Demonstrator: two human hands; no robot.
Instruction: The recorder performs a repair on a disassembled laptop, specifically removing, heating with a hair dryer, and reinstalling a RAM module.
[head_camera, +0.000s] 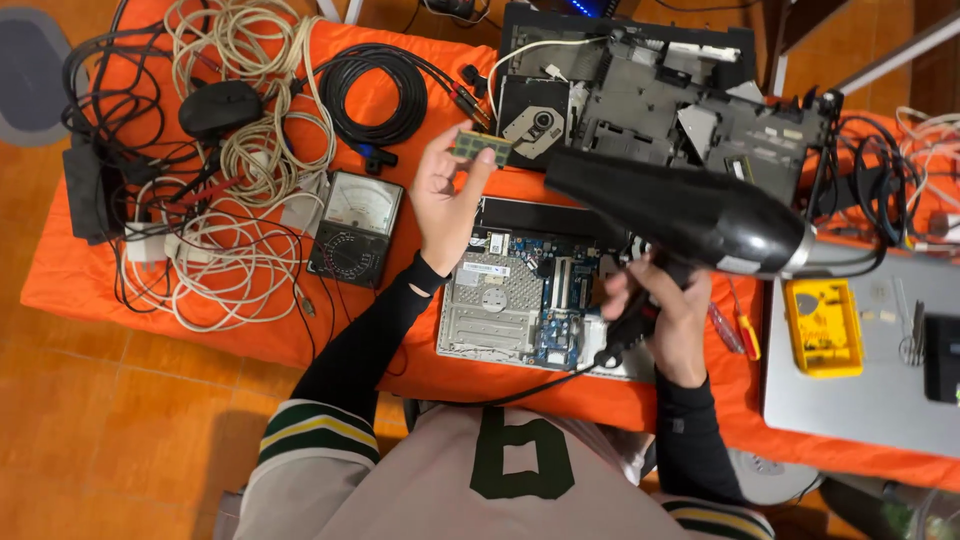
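Note:
My left hand (443, 200) is raised above the orange cloth and pinches a small green memory module (481, 146) by its end. My right hand (660, 305) grips the handle of a black hair dryer (680, 210), whose nozzle points left toward the module. Below both hands lies an opened laptop base (520, 300) with its circuit board and metal shield exposed. The dryer's black cord runs down from the handle toward my body.
A disassembled black laptop chassis (660, 100) lies at the back. An analog multimeter (357, 228), a black mouse (220, 108) and tangled white and black cables (240, 170) fill the left. A yellow case (823, 326) rests on a silver laptop lid (860, 390); a red-handled screwdriver (745, 335) lies beside it.

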